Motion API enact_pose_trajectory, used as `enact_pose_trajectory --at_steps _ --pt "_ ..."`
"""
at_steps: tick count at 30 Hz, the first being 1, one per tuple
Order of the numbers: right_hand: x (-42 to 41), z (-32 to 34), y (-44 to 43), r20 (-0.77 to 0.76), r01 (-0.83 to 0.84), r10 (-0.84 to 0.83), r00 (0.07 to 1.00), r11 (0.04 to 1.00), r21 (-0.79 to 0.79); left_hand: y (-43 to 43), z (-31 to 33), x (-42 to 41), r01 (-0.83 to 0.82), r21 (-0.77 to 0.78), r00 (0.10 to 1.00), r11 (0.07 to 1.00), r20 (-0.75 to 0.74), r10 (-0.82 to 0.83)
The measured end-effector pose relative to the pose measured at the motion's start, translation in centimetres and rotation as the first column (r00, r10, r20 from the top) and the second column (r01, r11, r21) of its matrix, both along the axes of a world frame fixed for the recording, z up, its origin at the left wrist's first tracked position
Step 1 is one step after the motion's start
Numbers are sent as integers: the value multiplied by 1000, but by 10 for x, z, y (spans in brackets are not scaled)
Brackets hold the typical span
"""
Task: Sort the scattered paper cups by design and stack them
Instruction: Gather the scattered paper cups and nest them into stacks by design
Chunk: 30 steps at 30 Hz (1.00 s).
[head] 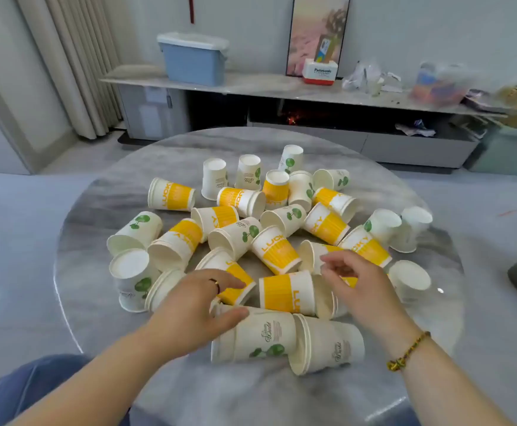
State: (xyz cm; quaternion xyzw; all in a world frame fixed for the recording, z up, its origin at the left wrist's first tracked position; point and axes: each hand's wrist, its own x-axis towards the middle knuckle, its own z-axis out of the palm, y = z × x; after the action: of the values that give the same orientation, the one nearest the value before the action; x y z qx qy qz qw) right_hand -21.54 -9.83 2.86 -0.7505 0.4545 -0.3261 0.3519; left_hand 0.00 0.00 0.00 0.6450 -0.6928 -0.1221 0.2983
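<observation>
**Both hands over the pile, first picks about to be made**

A heap of paper cups was spread across the round grey marble table (103, 216), nearly all tipped on their sides, a few standing mouth-down; no sorted stack could be seen. Two designs were mixed: yellow-banded "LUCKY" cups and white cups printed with green leaves.

The left hand (189, 309) was held over the near edge of the pile, fingers loosely spread and nothing gripped, thumb resting against the rim of a lying green-leaf cup (260, 336), fingertips just at a yellow-banded cup (235, 281). The right hand (358, 284) was hovering with fingers curled but slack above another yellow cup (288, 292); whether anything was pinched beneath could not be told.

The step would probably be served best if one design were settled on per hand, each cup taken by its rim, turned the same way up, and nested straight, so the thin walls were not crushed.
</observation>
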Motion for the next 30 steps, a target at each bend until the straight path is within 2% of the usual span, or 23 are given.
enact_pose_trajectory --at_steps 3,6,9,12,18,25,30 --pt "-27 -13 20 73 65 -68 995 997 45 8 -17 -17 91 20 975 996 203 -93" --pt "-41 -23 30 99 55 -60 993 997 59 8 -27 -26 75 -43 896 996 442 -48" --pt "-48 -24 30 23 17 -18 1000 999 42 10 -32 -28 79 -49 849 996 526 -41" --pt "-52 -27 33 -170 -52 53 984 999 11 10 -32 -30 63 -7 847 998 530 -50" --pt "-60 -24 32 -319 -75 87 944 996 47 11 -30 -31 49 -5 849 999 527 -39" --pt "-55 -31 36 -577 -115 213 789 973 202 11 -35 -29 61 -62 844 996 535 -18" --pt "-47 -34 35 -602 -123 239 762 966 227 8 -34 -30 81 -6 826 997 560 -63"
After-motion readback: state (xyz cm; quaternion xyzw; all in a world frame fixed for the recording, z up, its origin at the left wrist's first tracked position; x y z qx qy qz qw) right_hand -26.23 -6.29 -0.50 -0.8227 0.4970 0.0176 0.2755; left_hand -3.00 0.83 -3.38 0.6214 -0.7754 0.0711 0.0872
